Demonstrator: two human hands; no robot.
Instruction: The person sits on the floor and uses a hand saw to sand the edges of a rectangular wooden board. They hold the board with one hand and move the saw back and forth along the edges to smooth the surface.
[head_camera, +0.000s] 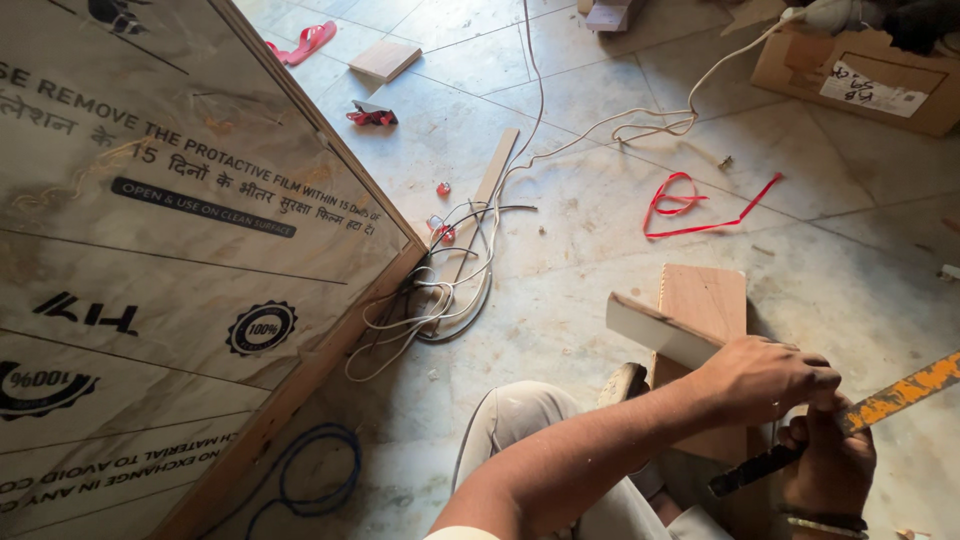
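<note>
Pressing down at four o'clock, the left hand (760, 378) pinches a pale laminate strip (662, 330) on a wood block (705, 300); the right hand (830, 460), fingers pressed together, clutches a yellow-bladed saw (880, 405). Open floor (600, 210) spreads toward twelve; a big filmed panel's (150, 250) edge bounds nine o'clock.

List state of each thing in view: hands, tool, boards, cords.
left hand: fingers closed over the strip
right hand: gripping the black handle
hand saw: held, tilted, blade rusty orange
laminate strip: held against wooden board
wooden board: flat on floor
white cables: tangled, loose
red ribbon: loose on floor
cardboard box: open
</note>
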